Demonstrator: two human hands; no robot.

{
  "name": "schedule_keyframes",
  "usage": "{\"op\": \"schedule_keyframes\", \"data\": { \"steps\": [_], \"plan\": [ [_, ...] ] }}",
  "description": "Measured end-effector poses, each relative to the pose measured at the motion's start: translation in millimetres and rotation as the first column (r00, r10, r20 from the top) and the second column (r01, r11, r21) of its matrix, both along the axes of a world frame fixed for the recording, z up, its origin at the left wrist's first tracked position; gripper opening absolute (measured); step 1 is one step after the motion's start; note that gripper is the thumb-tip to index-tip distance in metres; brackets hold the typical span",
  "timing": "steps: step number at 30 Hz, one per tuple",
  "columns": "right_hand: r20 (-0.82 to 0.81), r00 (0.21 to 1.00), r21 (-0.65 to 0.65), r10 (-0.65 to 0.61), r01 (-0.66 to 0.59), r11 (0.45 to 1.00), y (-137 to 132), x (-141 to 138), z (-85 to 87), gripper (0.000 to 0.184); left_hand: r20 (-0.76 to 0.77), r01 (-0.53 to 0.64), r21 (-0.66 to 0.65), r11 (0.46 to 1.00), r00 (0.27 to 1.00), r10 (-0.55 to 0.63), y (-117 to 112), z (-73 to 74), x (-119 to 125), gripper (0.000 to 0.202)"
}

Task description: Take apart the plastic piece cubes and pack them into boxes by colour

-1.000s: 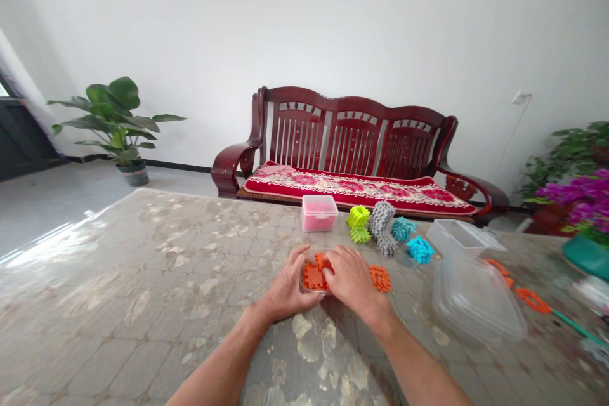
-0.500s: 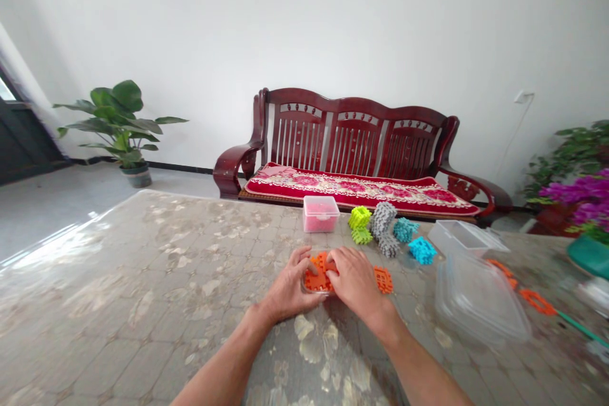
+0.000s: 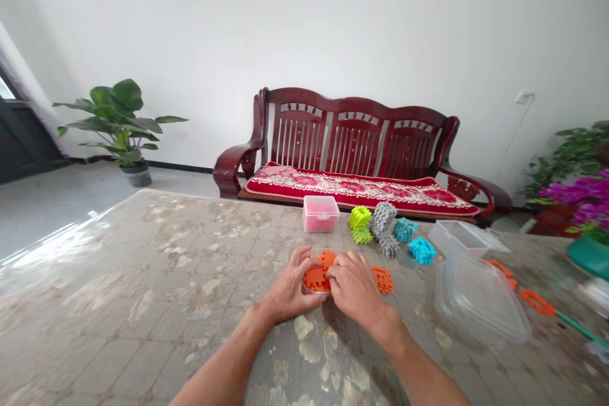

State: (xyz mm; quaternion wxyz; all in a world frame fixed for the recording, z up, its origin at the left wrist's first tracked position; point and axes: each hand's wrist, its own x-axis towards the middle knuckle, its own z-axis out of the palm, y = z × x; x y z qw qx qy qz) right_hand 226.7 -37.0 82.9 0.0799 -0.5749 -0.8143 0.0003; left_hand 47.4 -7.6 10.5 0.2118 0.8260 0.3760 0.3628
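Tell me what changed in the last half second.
The right hand shifted slightly toward the person over the orange pieces, baring more orange at their far side. The left hand stayed around the clear box; the pink-filled box stayed put.

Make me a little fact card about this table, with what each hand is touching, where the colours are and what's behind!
Left hand: around the left side of a clear tub
Right hand: at the orange pieces in the tub
More orange: a bumpy orange shape on the table, just right of the right hand
Pink: inside a see-through box, beyond the hands
Other bumpy shapes: lime, grey, teal, bright blue
Behind: dark red wooden bench
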Motion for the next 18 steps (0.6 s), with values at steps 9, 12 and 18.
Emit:
{"op": "schedule_keyframes", "data": {
  "steps": [9, 12, 18],
  "plan": [
    [-0.060, 0.997, 0.036, -0.040, 0.042, 0.998, 7, 7, -3.6, 0.030, 0.025, -0.009, 0.035, 0.999, 1.000, 0.008, 0, 2.4, 1, 0.052],
    [-0.059, 0.998, 0.033, -0.035, 0.037, 0.999, 8, 7, -7.7, 0.030, 0.019, -0.005, 0.035, 0.999, 1.000, 0.004, -1, 5.5, 1, 0.051],
    [-0.296, 0.940, 0.042, -0.167, 0.187, 0.981, 24, 64, -9.1, 0.030, 0.031, -0.018, 0.012, 1.000, 0.999, 0.018, 1, -0.4, -1, 0.060]
  ]
}}
